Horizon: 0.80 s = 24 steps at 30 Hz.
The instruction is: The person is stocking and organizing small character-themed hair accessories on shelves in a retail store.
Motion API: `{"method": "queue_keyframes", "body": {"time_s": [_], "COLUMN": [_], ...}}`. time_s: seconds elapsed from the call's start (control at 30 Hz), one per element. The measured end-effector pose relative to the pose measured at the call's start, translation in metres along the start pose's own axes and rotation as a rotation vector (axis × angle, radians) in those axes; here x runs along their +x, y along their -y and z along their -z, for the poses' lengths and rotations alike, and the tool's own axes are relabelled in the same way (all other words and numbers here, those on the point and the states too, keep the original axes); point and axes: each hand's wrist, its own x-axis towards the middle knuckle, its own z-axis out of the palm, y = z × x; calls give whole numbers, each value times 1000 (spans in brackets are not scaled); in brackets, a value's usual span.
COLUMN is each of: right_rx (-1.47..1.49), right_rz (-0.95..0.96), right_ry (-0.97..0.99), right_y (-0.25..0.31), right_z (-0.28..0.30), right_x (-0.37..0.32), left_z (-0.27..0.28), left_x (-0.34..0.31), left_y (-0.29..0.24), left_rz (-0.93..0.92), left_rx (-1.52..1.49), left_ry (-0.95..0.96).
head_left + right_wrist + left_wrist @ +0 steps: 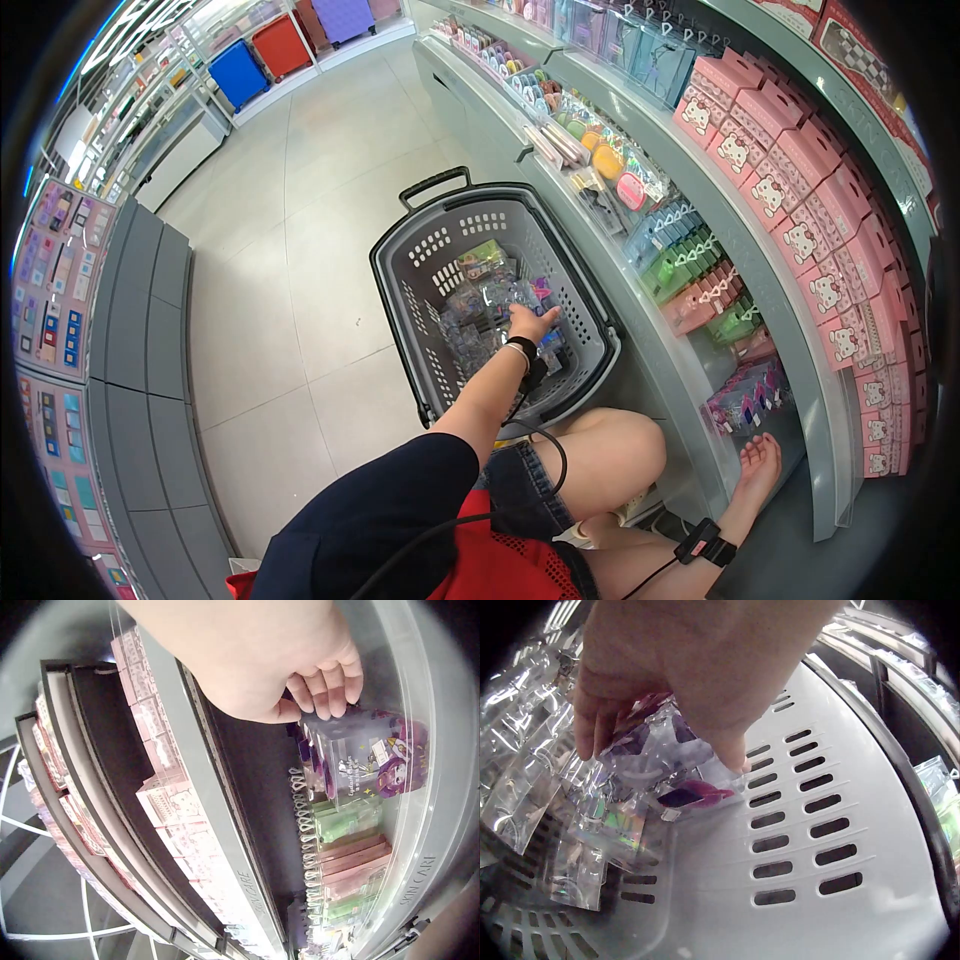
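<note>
My left hand [535, 322] is down inside a grey shopping basket [400, 330]. In the left wrist view, its thumb and fingers grip clear plastic packets [656, 754] with purple and pink in them, against the basket's slotted wall. Other clear packets [525, 802] lie loose beside and below them. My right hand [760, 462] is at the lowest shelf at the right, fingers loosely curled, nothing in its grasp. Right below its fingertips in the right wrist view stands a row of purple printed packets [375, 761].
Green packets [675, 270] and pink packets [700, 302] with hang loops share that shelf. Pink boxes [800, 240] are stacked on the shelf above. The basket's black handle [435, 185] points away from me. Grey cabinets [150, 380] stand across the tiled floor [260, 330].
</note>
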Motion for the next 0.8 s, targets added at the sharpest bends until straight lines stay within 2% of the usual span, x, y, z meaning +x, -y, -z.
{"method": "queue_keyframes", "body": {"time_s": [0.8], "right_rx": [-15], "right_rz": [27], "right_ry": [8], "right_y": [0], "right_z": [0], "right_x": [-2], "left_z": [-4], "left_x": [4], "left_y": [4], "left_rz": [-29], "left_rx": [-60], "left_ry": [-9]}}
